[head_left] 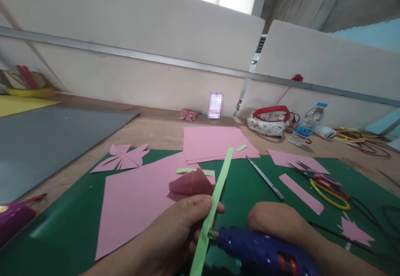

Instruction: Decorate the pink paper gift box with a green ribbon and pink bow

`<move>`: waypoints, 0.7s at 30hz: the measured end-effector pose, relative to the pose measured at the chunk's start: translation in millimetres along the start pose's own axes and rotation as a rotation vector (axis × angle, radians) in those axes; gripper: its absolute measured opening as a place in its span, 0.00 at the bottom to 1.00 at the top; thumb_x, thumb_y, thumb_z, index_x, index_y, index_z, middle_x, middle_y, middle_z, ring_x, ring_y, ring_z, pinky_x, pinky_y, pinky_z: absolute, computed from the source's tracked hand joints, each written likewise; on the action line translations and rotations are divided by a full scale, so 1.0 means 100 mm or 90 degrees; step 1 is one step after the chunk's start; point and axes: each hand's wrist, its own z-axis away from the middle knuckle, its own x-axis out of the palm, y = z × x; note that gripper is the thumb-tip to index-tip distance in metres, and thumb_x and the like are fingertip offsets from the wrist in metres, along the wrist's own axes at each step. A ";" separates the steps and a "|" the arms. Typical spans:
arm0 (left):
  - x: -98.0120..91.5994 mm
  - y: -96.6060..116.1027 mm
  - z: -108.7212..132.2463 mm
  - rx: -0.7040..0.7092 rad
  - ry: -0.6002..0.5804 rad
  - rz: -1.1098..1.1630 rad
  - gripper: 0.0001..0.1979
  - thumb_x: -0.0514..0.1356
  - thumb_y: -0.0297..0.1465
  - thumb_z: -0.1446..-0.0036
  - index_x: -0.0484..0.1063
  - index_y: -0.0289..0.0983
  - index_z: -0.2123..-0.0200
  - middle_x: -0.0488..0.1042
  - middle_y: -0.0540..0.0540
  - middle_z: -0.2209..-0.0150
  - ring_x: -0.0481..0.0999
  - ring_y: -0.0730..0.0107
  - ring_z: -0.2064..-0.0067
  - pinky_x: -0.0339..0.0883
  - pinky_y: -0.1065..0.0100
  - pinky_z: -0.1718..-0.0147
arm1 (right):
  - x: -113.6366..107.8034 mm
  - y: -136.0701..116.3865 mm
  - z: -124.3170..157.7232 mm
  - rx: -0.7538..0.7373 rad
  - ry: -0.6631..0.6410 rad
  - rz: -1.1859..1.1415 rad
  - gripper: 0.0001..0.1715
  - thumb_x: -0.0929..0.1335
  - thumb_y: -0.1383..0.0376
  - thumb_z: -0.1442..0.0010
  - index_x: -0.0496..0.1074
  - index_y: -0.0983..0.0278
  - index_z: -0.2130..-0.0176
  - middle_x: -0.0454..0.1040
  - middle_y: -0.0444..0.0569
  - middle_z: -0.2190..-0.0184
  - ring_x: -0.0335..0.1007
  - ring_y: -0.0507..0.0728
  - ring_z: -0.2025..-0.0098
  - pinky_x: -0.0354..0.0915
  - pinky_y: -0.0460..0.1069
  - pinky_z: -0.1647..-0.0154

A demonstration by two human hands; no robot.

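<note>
The green mat (239, 201) is spread across the lower frame, with a pink sheet (131, 201) laid over its left part, where dripped glue could leave stains. At lower right of centre, the glue gun (250, 244) appears to be gripped by the right hand (275, 217), though its fingers are mostly hidden; if the wrist were tilted, skin could be touched by hot metal. By the left hand (192, 213), at lower centre, the pale green strip (222, 180) is pinched under the thumb; if it were held loosely, the strip could be twisted and glue smeared. The nozzle (213, 234) is held at or just beside the strip, so nearby fingers could be burned by seeping glue.
</note>
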 end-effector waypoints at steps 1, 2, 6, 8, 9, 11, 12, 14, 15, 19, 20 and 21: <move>0.01 0.00 0.01 0.008 0.002 -0.003 0.12 0.59 0.41 0.49 0.70 0.38 0.69 0.67 0.52 0.78 0.68 0.70 0.75 0.59 0.70 0.75 | -0.03 -0.03 0.02 -0.004 0.017 -0.010 0.18 0.61 0.67 0.37 0.67 0.62 0.77 0.70 0.44 0.79 0.67 0.51 0.77 0.57 0.43 0.79; 0.02 0.01 0.01 0.015 0.002 -0.007 0.12 0.59 0.40 0.49 0.70 0.38 0.69 0.67 0.52 0.77 0.68 0.70 0.74 0.59 0.70 0.75 | -0.06 -0.06 0.03 -0.002 0.016 -0.023 0.18 0.59 0.67 0.35 0.67 0.62 0.75 0.71 0.45 0.77 0.68 0.51 0.74 0.59 0.44 0.75; 0.03 0.02 0.03 0.045 0.008 -0.031 0.10 0.61 0.38 0.51 0.71 0.36 0.71 0.68 0.51 0.76 0.68 0.70 0.73 0.61 0.69 0.72 | -0.18 -0.16 0.02 0.032 0.005 -0.058 0.17 0.57 0.66 0.33 0.66 0.64 0.71 0.70 0.49 0.72 0.67 0.52 0.70 0.60 0.46 0.70; 0.02 0.02 0.03 0.045 0.016 -0.041 0.12 0.61 0.40 0.50 0.72 0.36 0.71 0.69 0.51 0.76 0.67 0.71 0.73 0.60 0.70 0.73 | -0.21 -0.18 0.02 0.033 0.007 -0.052 0.16 0.57 0.65 0.33 0.65 0.64 0.71 0.70 0.49 0.72 0.66 0.53 0.70 0.59 0.46 0.70; 0.01 0.02 0.03 0.040 0.019 -0.047 0.13 0.61 0.42 0.50 0.72 0.37 0.71 0.69 0.51 0.76 0.66 0.71 0.74 0.59 0.70 0.74 | -0.22 -0.18 0.01 0.030 0.009 -0.044 0.16 0.57 0.65 0.34 0.65 0.64 0.70 0.70 0.50 0.72 0.65 0.53 0.70 0.59 0.47 0.71; 0.00 0.02 0.05 0.028 0.021 -0.060 0.15 0.59 0.45 0.48 0.73 0.38 0.69 0.70 0.51 0.76 0.66 0.72 0.75 0.58 0.71 0.76 | -0.22 -0.18 0.01 0.009 0.020 -0.020 0.16 0.56 0.64 0.34 0.65 0.64 0.70 0.70 0.50 0.71 0.64 0.53 0.70 0.58 0.48 0.71; 0.00 0.02 0.05 0.027 0.021 -0.067 0.16 0.59 0.46 0.47 0.73 0.38 0.69 0.70 0.51 0.75 0.67 0.71 0.75 0.57 0.71 0.76 | -0.21 -0.18 0.01 -0.004 0.029 -0.003 0.16 0.56 0.64 0.33 0.65 0.64 0.70 0.69 0.50 0.71 0.64 0.53 0.71 0.57 0.48 0.72; -0.01 0.02 0.06 0.029 0.015 -0.084 0.17 0.58 0.47 0.47 0.73 0.38 0.68 0.71 0.50 0.74 0.68 0.71 0.75 0.57 0.72 0.76 | -0.20 -0.19 0.01 -0.023 0.049 0.037 0.18 0.55 0.66 0.33 0.65 0.64 0.71 0.69 0.49 0.72 0.63 0.53 0.72 0.55 0.48 0.72; -0.01 0.01 0.06 0.030 0.014 -0.094 0.17 0.58 0.47 0.47 0.73 0.38 0.68 0.71 0.50 0.74 0.68 0.71 0.74 0.57 0.72 0.76 | -0.19 -0.19 0.01 -0.028 0.057 0.054 0.19 0.55 0.67 0.32 0.65 0.64 0.72 0.69 0.48 0.72 0.62 0.52 0.72 0.55 0.48 0.73; -0.06 -0.02 0.01 0.037 0.011 -0.119 0.19 0.54 0.50 0.44 0.71 0.40 0.67 0.68 0.51 0.74 0.65 0.72 0.75 0.53 0.72 0.78 | -0.17 -0.22 0.00 -0.041 0.077 0.077 0.22 0.53 0.70 0.32 0.64 0.64 0.74 0.69 0.47 0.74 0.60 0.52 0.74 0.53 0.48 0.73; -0.08 -0.02 0.00 0.042 0.004 -0.122 0.20 0.53 0.50 0.44 0.71 0.39 0.67 0.68 0.50 0.74 0.65 0.71 0.75 0.54 0.72 0.77 | -0.16 -0.23 0.00 -0.042 0.081 0.076 0.23 0.53 0.69 0.32 0.64 0.64 0.74 0.69 0.47 0.74 0.60 0.52 0.74 0.52 0.48 0.74; -0.08 -0.03 -0.01 0.048 -0.007 -0.125 0.20 0.54 0.50 0.45 0.71 0.39 0.67 0.68 0.50 0.74 0.65 0.71 0.74 0.54 0.72 0.76 | -0.16 -0.24 0.00 -0.042 0.086 0.075 0.23 0.52 0.69 0.31 0.64 0.64 0.74 0.69 0.47 0.75 0.59 0.52 0.74 0.52 0.48 0.74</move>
